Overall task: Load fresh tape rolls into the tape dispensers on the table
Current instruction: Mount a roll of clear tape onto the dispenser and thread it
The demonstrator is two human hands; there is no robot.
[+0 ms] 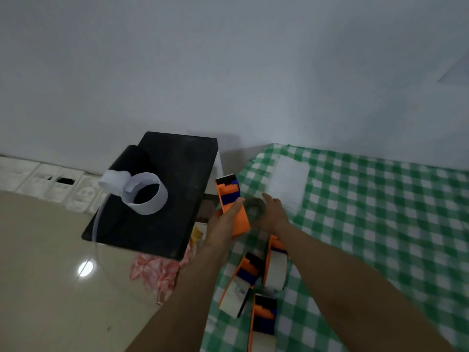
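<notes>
Left grip (223,222) curled round orange plastic tape dispenser with blue and black parts (229,196), held tilted over table's left edge. Right grip (272,212) clasps clear greyish tape roll (253,208), roll touching held dispenser's right side. Table (380,224) under green-and-white checked cloth. On cloth between forearms, each fitted with pale roll: left loaded dispenser (243,280), right loaded dispenser (276,262), nearest loaded dispenser (264,323). White paper ring (149,196) on black board (177,199) beside table.
</notes>
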